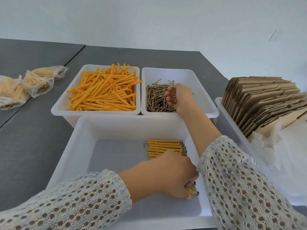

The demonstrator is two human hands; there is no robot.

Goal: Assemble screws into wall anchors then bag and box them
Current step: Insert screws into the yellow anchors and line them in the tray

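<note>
Pale open-knit crochet sleeves (240,188), both arms

The left hand (167,175) lay low and near the body, knuckles up, its fingers curled round something small and pinched at the fingertips. The right hand (180,97) reached far forward on an outstretched arm, wrist bent down, fingers loosely curled. Both forearms wore open-knit sleeves (232,171).

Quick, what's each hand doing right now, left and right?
Left hand: grips an assembled anchor low in the front bin.
Right hand: fingers curled, picking at the screws; whether it holds one cannot be told.
</note>
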